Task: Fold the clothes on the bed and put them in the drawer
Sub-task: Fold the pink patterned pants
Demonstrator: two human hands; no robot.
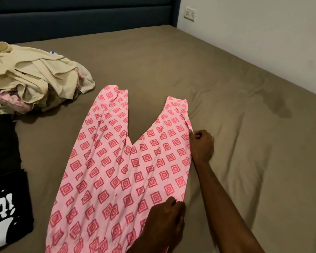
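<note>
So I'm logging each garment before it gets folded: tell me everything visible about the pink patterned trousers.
The pink patterned trousers lie spread flat on the brown bedsheet, legs splayed in a V toward the headboard, waist end cut off by the lower frame edge. Thin, lightly creased fabric, pale pink with darker pink diamond motifs. The right hand pinches the right leg's outer edge; the left hand grips the same edge lower down.

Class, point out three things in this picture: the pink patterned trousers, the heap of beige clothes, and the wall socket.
pink patterned trousers [117, 179]: head view, on the left leg's cloth.
heap of beige clothes [36, 75]: head view, on the top beige garment.
wall socket [190, 13]: head view, on its faceplate.
</note>
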